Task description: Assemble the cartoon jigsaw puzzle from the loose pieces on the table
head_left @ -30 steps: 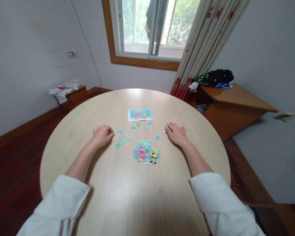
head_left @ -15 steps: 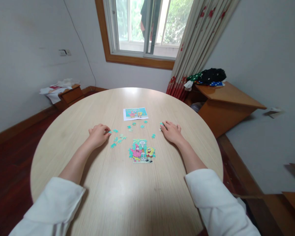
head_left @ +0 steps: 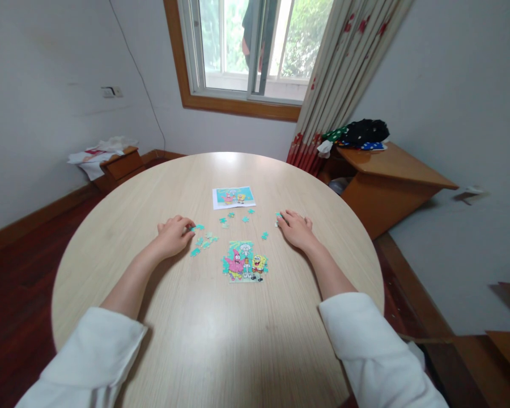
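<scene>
A partly assembled jigsaw puzzle (head_left: pixel 245 263) with pink, white and yellow cartoon figures lies flat in the middle of the table, with jagged side edges. Left of it, several loose teal puzzle pieces (head_left: pixel 204 242) are scattered. At their far left edge my left hand (head_left: pixel 175 235) has its thumb and fingers closed around a small teal puzzle piece (head_left: pixel 192 229), close to another piece (head_left: pixel 200 226). My right hand (head_left: pixel 295 228) rests palm down on the table with fingers loosely extended, partly covering pieces at its fingertips (head_left: pixel 278 215). Nearest to it on the left is a single teal piece (head_left: pixel 264 236).
A printed reference picture (head_left: pixel 233 197) lies beyond several more loose pieces (head_left: pixel 231 215). Everything sits on a round wooden table (head_left: pixel 187 334). A wooden cabinet (head_left: pixel 393 175) with clothes on top stands at the right, under a curtain (head_left: pixel 344 68). A small drawer unit (head_left: pixel 123 164) stands at the left.
My left hand has shifted slightly to the right, closer to the neighbouring loose piece. My right hand and the assembled jigsaw look unchanged.
</scene>
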Demonstrator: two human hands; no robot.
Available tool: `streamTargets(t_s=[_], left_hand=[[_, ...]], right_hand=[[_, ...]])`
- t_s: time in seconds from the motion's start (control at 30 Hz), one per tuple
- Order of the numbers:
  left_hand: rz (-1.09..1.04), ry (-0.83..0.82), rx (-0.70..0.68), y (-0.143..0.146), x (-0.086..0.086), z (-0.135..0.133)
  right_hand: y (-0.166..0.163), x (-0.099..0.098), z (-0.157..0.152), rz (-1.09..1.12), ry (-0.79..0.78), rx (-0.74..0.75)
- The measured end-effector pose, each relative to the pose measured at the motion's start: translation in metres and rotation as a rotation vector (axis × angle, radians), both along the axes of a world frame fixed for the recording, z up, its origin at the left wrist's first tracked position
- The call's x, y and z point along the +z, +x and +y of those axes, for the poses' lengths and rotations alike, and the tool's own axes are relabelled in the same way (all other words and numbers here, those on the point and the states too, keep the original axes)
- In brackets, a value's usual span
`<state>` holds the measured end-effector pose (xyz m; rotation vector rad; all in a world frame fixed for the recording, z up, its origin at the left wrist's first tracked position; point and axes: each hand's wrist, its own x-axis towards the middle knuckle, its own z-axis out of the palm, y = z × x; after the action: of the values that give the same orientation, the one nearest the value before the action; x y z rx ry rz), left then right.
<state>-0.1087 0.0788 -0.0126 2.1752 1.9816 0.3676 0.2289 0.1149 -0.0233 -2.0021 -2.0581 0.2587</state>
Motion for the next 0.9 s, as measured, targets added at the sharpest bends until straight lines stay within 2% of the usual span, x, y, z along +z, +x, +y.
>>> streamTargets(t_s=[0.27,0.6,0.7,0.77,0.9], left_hand=[[0.043,-0.055,0.029,0.004,0.007,-0.001],[-0.033,-0.011,-0.03,0.003,0.002,-0.003],[-0.149,0.012,-0.048,0.002,0.005,-0.003],[-0.299,0.07,-0.035,0.003,0.008,-0.004],[-0.736,0.132,-0.001,0.012,0.013,-0.008]], right_hand=[[0.0,-0.001,0.0,0.019,0.01,0.004],[0.001,-0.002,0.001,0.037,0.024,0.005],[0.001,-0.003,0.001,0.05,0.04,0.005],[0.001,-0.002,0.001,0.08,0.071,0.015],[0.001,0.007,-0.003,0.224,0.285,0.057]])
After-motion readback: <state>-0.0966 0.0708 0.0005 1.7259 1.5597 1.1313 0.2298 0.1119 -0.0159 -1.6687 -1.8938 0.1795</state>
